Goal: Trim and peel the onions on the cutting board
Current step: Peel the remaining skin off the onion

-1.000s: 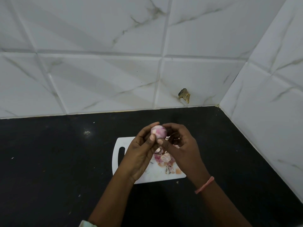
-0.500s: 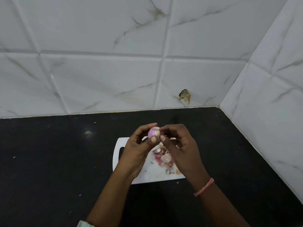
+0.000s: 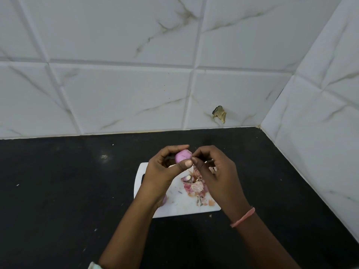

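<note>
A small pink onion (image 3: 183, 155) is held between the thumb and fingers of my left hand (image 3: 165, 171), raised above the white cutting board (image 3: 178, 206). My right hand (image 3: 215, 171) pinches at the onion's right side with thumb and forefinger; what sits between those fingertips is too small to make out. On the board under my hands lies a heap of pink and white onion skins and trimmings (image 3: 194, 188). Part of another onion piece (image 3: 164, 199) peeks out under my left wrist.
The board lies on a black countertop (image 3: 58, 191) in a corner of white marble-look tiled walls. A chipped hole (image 3: 220, 113) marks the back wall tile. The side wall (image 3: 320, 152) closes in on the right.
Both hands have shifted slightly left and up with the onion. The onion has been turned in my left hand, now showing a smoother pink side.
</note>
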### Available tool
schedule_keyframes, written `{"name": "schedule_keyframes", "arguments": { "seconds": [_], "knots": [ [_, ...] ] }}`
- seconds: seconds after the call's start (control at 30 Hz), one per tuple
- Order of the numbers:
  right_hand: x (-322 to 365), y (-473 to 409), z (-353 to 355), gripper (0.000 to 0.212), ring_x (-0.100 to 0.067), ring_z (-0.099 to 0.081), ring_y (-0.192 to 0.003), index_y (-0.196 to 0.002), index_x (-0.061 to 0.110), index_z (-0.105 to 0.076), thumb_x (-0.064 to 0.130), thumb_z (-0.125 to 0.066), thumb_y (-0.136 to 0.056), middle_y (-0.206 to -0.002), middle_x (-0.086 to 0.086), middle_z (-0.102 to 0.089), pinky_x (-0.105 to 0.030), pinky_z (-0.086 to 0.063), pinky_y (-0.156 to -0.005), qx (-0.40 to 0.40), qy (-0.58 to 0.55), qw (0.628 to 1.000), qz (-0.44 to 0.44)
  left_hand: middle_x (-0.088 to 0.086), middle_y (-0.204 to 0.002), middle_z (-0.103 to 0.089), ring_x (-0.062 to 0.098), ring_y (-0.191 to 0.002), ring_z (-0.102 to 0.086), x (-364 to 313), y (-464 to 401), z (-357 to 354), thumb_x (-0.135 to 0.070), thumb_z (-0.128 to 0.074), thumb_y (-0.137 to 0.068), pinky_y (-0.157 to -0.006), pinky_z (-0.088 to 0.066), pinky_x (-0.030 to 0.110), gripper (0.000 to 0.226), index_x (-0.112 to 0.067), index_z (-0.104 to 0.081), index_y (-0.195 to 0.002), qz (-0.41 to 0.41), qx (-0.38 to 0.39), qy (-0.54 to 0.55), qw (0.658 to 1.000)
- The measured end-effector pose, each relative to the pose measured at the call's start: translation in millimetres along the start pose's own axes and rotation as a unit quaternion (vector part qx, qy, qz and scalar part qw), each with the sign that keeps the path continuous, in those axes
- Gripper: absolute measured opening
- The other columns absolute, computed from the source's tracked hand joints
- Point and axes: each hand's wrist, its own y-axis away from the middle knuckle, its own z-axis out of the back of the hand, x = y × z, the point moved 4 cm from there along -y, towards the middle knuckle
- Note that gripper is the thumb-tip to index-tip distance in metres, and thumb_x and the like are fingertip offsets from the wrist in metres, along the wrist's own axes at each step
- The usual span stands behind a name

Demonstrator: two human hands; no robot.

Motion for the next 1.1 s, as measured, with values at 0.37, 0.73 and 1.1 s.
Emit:
{"name": "schedule_keyframes", "arguments": {
  "seconds": [0.37,0.73,1.1],
  "knots": [
    [-5,2,-13,0.009,-0.011,-0.062,-0.088,-0.098,0.016,-0.064,0.011,-0.062,-0.092,-0.091,0.009,-0.064,-0.017,-0.050,-0.074,-0.011,-0.026,0.999,-0.021,0.007,-0.091,-0.073,0.015,-0.081,-0.068,9,1,-3,-0.033,-0.077,-0.070,-0.070,-0.054,0.024,0.040,-0.013,-0.077,-0.104,0.081,-0.033,0.082,0.993],
    [-7,1,-27,0.009,-0.012,-0.057,-0.086,-0.095,0.017,-0.055,0.023,-0.049,-0.096,-0.089,0.007,-0.055,-0.023,-0.049,-0.073,0.057,-0.035,0.998,-0.017,-0.002,-0.053,-0.047,0.007,-0.047,-0.037,13,7,-13,-0.067,-0.061,-0.070,-0.041,-0.036,0.016,0.053,-0.015,-0.068,-0.070,0.212,-0.056,0.110,0.969],
    [-19,11,-17,0.025,-0.012,-0.065,-0.096,-0.108,0.023,-0.068,0.024,-0.072,-0.084,-0.105,0.008,-0.067,-0.025,-0.056,-0.076,-0.032,-0.152,0.977,-0.143,0.014,-0.091,-0.063,0.014,-0.056,-0.051,14,3,-23,-0.047,-0.036,-0.104,-0.054,-0.045,0.027,0.050,-0.008,-0.066,-0.114,0.211,0.052,0.148,0.965]
  ]
}}
